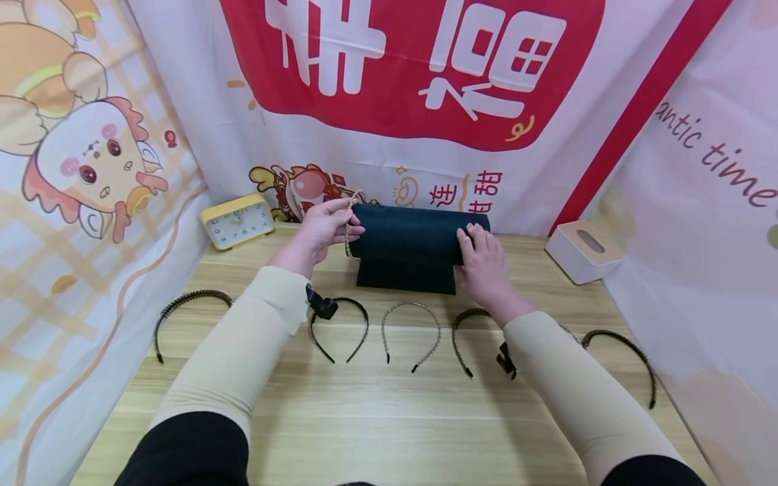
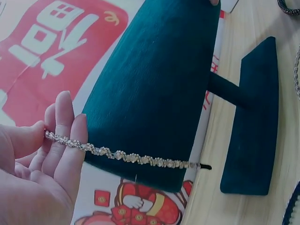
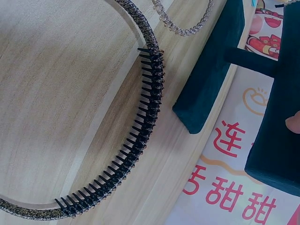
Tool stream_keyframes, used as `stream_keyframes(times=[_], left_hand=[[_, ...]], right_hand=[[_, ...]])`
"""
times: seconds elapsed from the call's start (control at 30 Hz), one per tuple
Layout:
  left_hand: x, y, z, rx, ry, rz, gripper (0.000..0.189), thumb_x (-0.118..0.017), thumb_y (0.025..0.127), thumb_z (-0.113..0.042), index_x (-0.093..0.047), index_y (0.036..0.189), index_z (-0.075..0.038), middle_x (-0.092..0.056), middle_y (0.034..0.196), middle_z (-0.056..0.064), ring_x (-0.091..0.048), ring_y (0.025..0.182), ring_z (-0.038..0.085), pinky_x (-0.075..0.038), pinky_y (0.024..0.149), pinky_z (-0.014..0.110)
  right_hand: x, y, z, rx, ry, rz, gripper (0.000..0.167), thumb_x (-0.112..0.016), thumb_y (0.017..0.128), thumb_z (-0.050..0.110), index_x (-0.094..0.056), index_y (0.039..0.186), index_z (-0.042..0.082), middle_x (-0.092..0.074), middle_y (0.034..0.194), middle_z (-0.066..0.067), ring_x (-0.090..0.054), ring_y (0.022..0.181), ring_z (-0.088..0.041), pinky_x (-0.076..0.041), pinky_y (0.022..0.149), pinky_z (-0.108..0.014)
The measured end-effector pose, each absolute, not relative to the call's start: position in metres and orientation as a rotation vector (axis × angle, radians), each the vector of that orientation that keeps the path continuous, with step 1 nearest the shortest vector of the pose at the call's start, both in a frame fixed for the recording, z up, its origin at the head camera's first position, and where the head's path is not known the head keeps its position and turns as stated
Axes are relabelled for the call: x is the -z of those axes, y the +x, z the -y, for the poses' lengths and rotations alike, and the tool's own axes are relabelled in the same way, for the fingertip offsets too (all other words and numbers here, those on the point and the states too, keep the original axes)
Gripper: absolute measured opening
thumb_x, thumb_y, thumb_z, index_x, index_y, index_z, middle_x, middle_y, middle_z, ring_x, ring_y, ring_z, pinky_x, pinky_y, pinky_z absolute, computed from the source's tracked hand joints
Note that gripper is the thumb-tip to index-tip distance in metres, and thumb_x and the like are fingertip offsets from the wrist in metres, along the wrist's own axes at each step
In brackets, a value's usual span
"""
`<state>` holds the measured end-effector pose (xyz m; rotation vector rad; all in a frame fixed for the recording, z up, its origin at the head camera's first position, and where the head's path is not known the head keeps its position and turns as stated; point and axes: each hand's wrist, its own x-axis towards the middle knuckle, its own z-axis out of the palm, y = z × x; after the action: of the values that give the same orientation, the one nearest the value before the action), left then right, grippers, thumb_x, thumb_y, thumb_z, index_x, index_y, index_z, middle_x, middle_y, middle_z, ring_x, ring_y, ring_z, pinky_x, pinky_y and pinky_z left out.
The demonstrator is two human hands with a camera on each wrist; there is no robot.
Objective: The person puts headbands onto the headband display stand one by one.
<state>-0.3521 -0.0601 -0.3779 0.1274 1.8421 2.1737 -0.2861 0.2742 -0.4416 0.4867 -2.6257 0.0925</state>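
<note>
A dark green velvet headband display stand (image 1: pixel 419 233), a thick roll on a flat foot, stands at the back of the table. My left hand (image 1: pixel 328 226) is at the roll's left end and pinches a beaded, sparkling headband (image 2: pixel 133 158) between thumb and fingers. In the left wrist view, the band runs across the roll's end, its black tip (image 2: pixel 205 167) beyond the edge. My right hand (image 1: pixel 485 263) rests on the roll's right end. Just a fingertip (image 3: pixel 293 123) of it shows in the right wrist view.
On the table lie a thin beaded headband (image 1: pixel 411 305), a black headband (image 1: pixel 365 324) and a toothed headband (image 3: pixel 152 101). More dark headbands lie at the left (image 1: pixel 182 302) and right (image 1: pixel 638 358). A yellow clock (image 1: pixel 238 221) and a white tissue box (image 1: pixel 583 253) stand behind, near fabric walls.
</note>
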Motion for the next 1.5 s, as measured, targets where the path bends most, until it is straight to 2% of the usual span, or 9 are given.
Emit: stream_keyframes(times=[0.13, 0.27, 0.43, 0.6, 0.77, 0.87, 1.03, 1.33, 1.5], left_hand=[[0.379, -0.35, 0.044, -2.13, 0.211, -1.904, 0.043, -0.048, 0.105, -0.011, -0.046, 0.148, -0.007, -0.064, 0.091, 0.011, -0.072, 0.082, 0.019, -0.055, 0.088, 0.041], [0.379, -0.345, 0.028, -2.008, 0.287, -2.168, 0.043, -0.054, 0.102, -0.01, -0.049, 0.144, -0.003, -0.063, 0.101, 0.013, -0.071, 0.089, 0.021, -0.056, 0.084, 0.036], [0.376, -0.338, 0.02, -1.523, 0.431, -2.749, 0.051, -0.066, 0.097, -0.016, -0.05, 0.144, -0.004, -0.055, 0.119, 0.012, -0.061, 0.105, 0.022, -0.053, 0.089, 0.036], [0.376, -0.336, 0.031, -0.921, 0.769, -3.041, 0.07, -0.074, 0.091, -0.028, -0.043, 0.15, -0.011, -0.046, 0.141, 0.012, -0.044, 0.129, 0.03, -0.035, 0.107, 0.048], [0.381, -0.343, 0.046, -0.286, 1.133, -3.133, 0.098, -0.08, 0.076, -0.052, -0.035, 0.155, -0.015, -0.035, 0.156, 0.007, -0.026, 0.144, 0.03, -0.017, 0.115, 0.055], [0.386, -0.349, 0.05, -0.15, 1.235, -3.131, 0.103, -0.08, 0.073, -0.054, -0.033, 0.155, -0.014, -0.032, 0.158, 0.005, -0.021, 0.147, 0.028, -0.01, 0.117, 0.055], [0.394, -0.355, 0.043, -0.139, 1.308, -3.139, 0.101, -0.079, 0.075, -0.053, -0.032, 0.155, -0.014, -0.033, 0.158, 0.003, -0.02, 0.147, 0.025, -0.006, 0.119, 0.051], [0.398, -0.354, -0.002, -0.201, 1.367, -3.141, 0.099, -0.08, 0.075, -0.055, -0.037, 0.153, -0.012, -0.037, 0.156, 0.004, -0.027, 0.144, 0.026, -0.014, 0.118, 0.05], [0.399, -0.352, -0.022, -0.218, 1.366, -3.136, 0.098, -0.079, 0.076, -0.055, -0.036, 0.154, -0.013, -0.036, 0.156, 0.004, -0.026, 0.145, 0.024, -0.014, 0.118, 0.047]], right_hand=[[0.442, -0.286, -0.275, -0.083, 0.487, 2.623, 0.074, -0.077, 0.083, 0.016, -0.039, 0.144, -0.003, -0.034, 0.144, -0.027, -0.032, 0.132, -0.044, -0.027, 0.11, -0.055], [0.442, -0.287, -0.275, -0.083, 0.494, 2.611, 0.074, -0.078, 0.083, 0.016, -0.041, 0.143, -0.003, -0.035, 0.143, -0.027, -0.034, 0.131, -0.044, -0.028, 0.109, -0.055], [0.443, -0.287, -0.274, -0.087, 0.498, 2.608, 0.074, -0.079, 0.082, 0.015, -0.041, 0.142, -0.003, -0.035, 0.143, -0.027, -0.033, 0.131, -0.044, -0.027, 0.11, -0.055], [0.443, -0.287, -0.274, -0.081, 0.489, 2.61, 0.074, -0.079, 0.082, 0.016, -0.041, 0.143, -0.003, -0.035, 0.143, -0.027, -0.033, 0.131, -0.044, -0.027, 0.11, -0.054], [0.443, -0.287, -0.274, -0.092, 0.486, 2.619, 0.074, -0.079, 0.083, 0.016, -0.04, 0.144, -0.002, -0.034, 0.144, -0.027, -0.033, 0.132, -0.044, -0.026, 0.111, -0.054], [0.443, -0.287, -0.275, -0.099, 0.483, 2.622, 0.074, -0.079, 0.083, 0.015, -0.04, 0.144, -0.002, -0.034, 0.144, -0.027, -0.032, 0.133, -0.044, -0.025, 0.111, -0.055], [0.443, -0.287, -0.276, -0.084, 0.494, 2.614, 0.074, -0.079, 0.083, 0.016, -0.04, 0.144, -0.003, -0.034, 0.144, -0.027, -0.033, 0.132, -0.044, -0.026, 0.111, -0.054], [0.444, -0.287, -0.276, -0.054, 0.492, 2.606, 0.074, -0.079, 0.082, 0.016, -0.041, 0.143, -0.003, -0.035, 0.143, -0.027, -0.033, 0.132, -0.044, -0.027, 0.11, -0.054], [0.444, -0.286, -0.275, -0.057, 0.489, 2.605, 0.073, -0.077, 0.083, 0.016, -0.041, 0.143, -0.004, -0.034, 0.143, -0.027, -0.032, 0.132, -0.043, -0.026, 0.111, -0.054]])
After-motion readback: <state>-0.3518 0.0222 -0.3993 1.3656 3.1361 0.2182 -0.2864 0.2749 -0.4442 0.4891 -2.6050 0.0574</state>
